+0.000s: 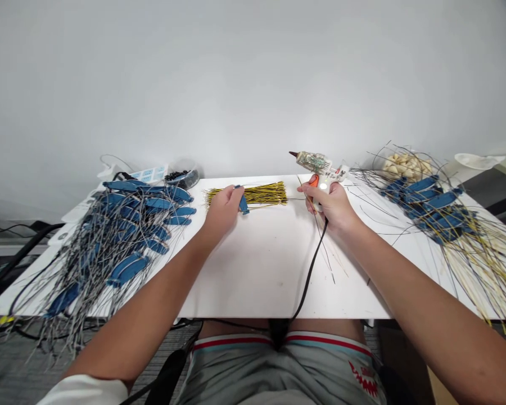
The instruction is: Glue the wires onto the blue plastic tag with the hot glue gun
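Left hand [222,209] closed on a small blue piece [243,203], held low over the white desk [253,270] at the near-left end of a bundle of yellow-and-black wires [253,194]; the piece's lower tip pokes out past the fingers, whether it rests on the desk cannot be told. Bundle lies flat near the far edge of the desk, centre, strands running left to right.

Right hand [331,203] wrapped around the grip of a glue gun [320,166], orange trigger under the fingers. Nozzle tip dark, aimed up and to the left, clear of the bundle. A small light glows on the gun body. Black cord [310,275] runs from the gun handle across the desk toward the near edge and drops off it.

Left side of desk: large pile of blue pieces with grey wires [118,242], wire ends hanging over the near edge. Behind it a small clear container [183,175] with dark contents. Right side: second pile of blue pieces with yellow wires [438,214], well apart from the gun; pale items [407,166] behind it. A few loose thin strands [333,259] lie near the right wrist
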Action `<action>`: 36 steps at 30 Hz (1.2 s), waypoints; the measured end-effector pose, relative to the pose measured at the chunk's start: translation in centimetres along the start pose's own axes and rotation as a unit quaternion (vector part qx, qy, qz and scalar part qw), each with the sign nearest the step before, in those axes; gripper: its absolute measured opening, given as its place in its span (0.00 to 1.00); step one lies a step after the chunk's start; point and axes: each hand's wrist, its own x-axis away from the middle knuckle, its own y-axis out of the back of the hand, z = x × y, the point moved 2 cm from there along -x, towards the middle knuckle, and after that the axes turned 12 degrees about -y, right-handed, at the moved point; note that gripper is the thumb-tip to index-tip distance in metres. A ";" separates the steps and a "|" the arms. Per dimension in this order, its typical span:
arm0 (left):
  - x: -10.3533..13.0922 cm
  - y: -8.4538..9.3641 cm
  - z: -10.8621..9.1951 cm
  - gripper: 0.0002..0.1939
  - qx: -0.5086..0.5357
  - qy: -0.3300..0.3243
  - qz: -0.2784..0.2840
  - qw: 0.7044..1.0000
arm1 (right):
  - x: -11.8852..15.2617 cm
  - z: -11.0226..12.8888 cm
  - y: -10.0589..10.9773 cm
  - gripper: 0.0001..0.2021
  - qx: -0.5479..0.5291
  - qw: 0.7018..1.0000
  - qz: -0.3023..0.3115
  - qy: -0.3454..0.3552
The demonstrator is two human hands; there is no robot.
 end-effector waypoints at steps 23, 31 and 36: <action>0.9 -2.1 0.1 0.20 0.414 0.156 0.105 0.891 | 0.6 -1.9 -2.0 0.13 0.048 0.998 0.039 -0.030; 2.0 -2.8 -1.3 0.20 0.383 0.169 0.203 0.885 | 0.6 -2.3 -2.1 0.13 0.092 0.995 0.046 -0.015; 2.9 -3.8 -1.5 0.18 0.312 0.122 0.243 0.910 | 1.2 -1.9 -2.5 0.15 0.095 0.993 0.071 -0.007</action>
